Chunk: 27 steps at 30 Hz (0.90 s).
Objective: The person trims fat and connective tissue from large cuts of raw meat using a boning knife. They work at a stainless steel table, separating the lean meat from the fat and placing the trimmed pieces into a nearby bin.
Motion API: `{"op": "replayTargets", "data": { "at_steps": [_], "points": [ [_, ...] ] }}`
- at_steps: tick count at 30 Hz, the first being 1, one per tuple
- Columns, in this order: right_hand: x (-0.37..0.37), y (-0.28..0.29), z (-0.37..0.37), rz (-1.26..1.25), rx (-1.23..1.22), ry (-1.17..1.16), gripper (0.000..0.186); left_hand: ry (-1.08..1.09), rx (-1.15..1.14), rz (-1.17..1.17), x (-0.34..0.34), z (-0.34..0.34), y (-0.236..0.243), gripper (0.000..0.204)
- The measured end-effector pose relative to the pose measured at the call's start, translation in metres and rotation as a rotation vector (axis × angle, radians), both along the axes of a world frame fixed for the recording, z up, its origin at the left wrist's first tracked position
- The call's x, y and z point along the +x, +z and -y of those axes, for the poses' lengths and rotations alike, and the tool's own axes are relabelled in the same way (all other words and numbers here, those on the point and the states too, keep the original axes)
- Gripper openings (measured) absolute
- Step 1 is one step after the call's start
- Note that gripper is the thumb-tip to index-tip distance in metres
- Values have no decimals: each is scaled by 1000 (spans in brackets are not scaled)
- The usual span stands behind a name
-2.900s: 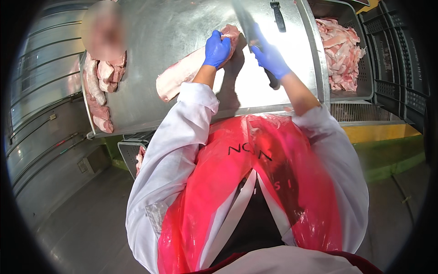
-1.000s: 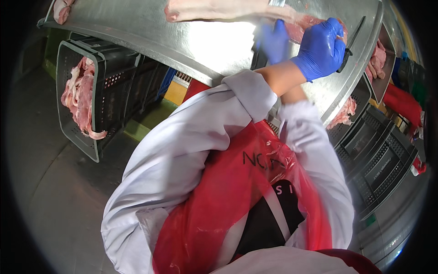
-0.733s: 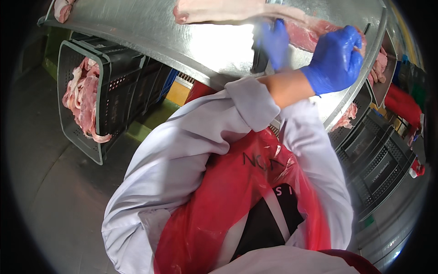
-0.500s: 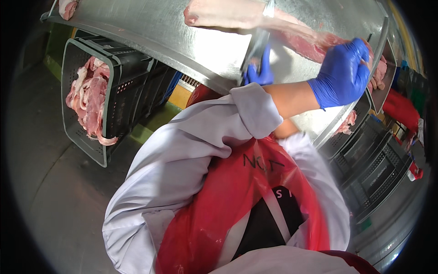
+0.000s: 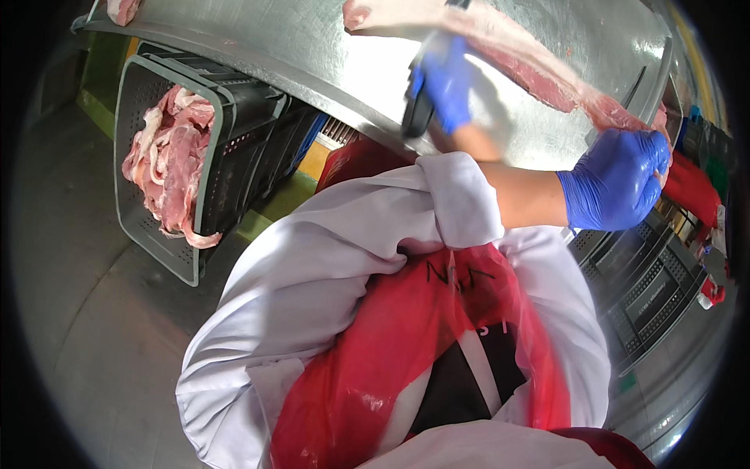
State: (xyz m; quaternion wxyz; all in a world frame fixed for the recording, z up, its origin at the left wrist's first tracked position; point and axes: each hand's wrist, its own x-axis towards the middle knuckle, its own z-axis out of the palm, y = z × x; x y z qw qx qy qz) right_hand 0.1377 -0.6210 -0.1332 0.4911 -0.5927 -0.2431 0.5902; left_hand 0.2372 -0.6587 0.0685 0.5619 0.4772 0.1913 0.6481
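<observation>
A long strip of raw meat, pale on one side and pinker along the other, lies slantwise across the metal table. My left arm crosses over my right, and my left hand, in a blue glove, is closed in a fist on the strip's right end at the table edge. Left of it, my right hand, also blue-gloved and smeared by motion, grips a knife by its black handle. The blurred blade points away from me, close to the strip; its tip cannot be made out.
The steel table has a raised rim. Below its left side, a tilted dark crate holds several meat trimmings. Another piece of meat lies at the far left corner. More black crates stand low on the right.
My left hand has moved right and toward me, drawing the strip's end to the table edge. The strip has shifted right. My right hand has moved slightly away from me with the knife.
</observation>
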Motion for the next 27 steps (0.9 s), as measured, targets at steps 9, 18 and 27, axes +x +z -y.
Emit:
{"op": "replayTargets", "data": {
  "at_steps": [9, 18, 27],
  "points": [
    [-60, -11, 9, 146, 57, 26, 46, -86, -1, -2, -28, 8, 17, 9],
    [-100, -12, -16, 159, 106, 120, 63, -37, 8, 56, -42, 3, 39, 6],
    [-143, -17, -1, 48, 149, 206, 80, -70, 49, 77, -53, 20, 62, 7]
  ]
}}
